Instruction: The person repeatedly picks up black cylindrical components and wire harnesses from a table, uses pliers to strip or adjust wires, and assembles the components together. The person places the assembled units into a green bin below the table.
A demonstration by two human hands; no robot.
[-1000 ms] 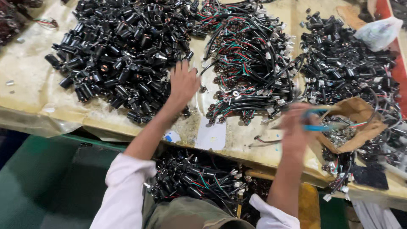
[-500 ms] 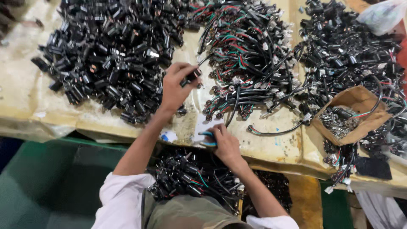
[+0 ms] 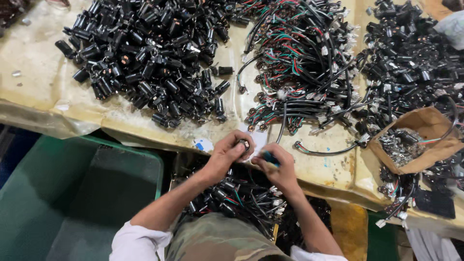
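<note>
Black socket (image 3: 243, 143) pinched by left hand (image 3: 226, 153), probably overhanging table edge (image 3: 145, 131).

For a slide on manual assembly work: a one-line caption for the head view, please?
Left hand holds a small black socket, right hand a blue-handled tool, before heaped parts.

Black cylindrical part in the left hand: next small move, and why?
Probably bring the tip of the blue-handled tool up to the open end of the small black cylindrical part. The left hand pinches that part at the table edge, end facing the right hand, which grips the tool just beside it. The two sit close but apart.
</note>
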